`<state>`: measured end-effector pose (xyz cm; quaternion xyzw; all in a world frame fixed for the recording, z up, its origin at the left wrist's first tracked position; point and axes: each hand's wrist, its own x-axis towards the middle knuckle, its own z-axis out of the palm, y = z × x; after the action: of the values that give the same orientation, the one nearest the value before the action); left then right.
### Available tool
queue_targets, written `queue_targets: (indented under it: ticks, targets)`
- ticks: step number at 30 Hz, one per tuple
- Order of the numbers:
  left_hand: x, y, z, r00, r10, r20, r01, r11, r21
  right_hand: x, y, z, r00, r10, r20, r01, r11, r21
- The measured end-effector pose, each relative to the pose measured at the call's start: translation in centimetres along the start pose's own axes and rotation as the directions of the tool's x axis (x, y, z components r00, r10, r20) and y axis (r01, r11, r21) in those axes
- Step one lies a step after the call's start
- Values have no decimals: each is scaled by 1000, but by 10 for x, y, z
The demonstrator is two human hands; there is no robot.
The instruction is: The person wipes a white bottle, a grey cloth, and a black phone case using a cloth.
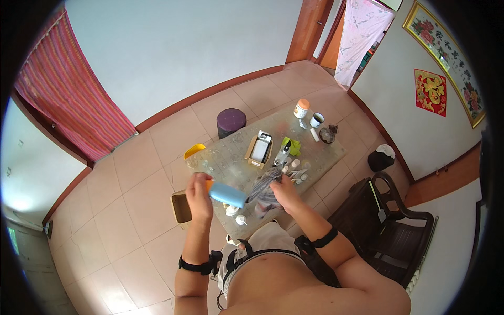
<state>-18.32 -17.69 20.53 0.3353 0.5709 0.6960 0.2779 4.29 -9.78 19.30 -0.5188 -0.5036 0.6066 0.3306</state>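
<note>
My left hand [199,195] grips the orange end of a light blue bottle [227,195], which is tilted on its side above the near end of the table [236,165]. My right hand [286,193] is closed on a grey striped cloth [264,190] that hangs just right of the bottle. Beneath the bottle are white pump tops [240,219]. Beyond the cloth stand a clear bottle with a black top [283,153], a green cloth [292,146] and several small white bottles [294,163]. A cardboard box [259,151] holds a phone case.
At the table's far end are an orange-lidded jar [301,108], a mug [316,119] and a glass pot [327,134]. A purple stool [231,121] stands beyond the table, a cardboard box [181,208] at left, a dark wooden chair [393,232] at right.
</note>
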Motion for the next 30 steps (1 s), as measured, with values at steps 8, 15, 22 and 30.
queue_targets:
  ticks: [8, 15, 22, 30]
  targets:
    - [-26, 4, 34, 983, -20, 180, -15, 982, 189, -39, -46, 18, 911, -182, 369, 177, 983, 46]
    - [-15, -3, 27, 1000, 15, 11, -15, 999, 38, -52, -70, -3, 670, -367, 645, 611, 766, -198]
    - [-19, 24, 29, 987, 19, 161, -14, 999, -37, -39, -65, -4, 836, -324, 442, 314, 944, 100]
    - [-29, 33, 41, 904, 304, 300, -359, 922, 145, -39, -55, 13, 861, -209, 463, 374, 879, -297]
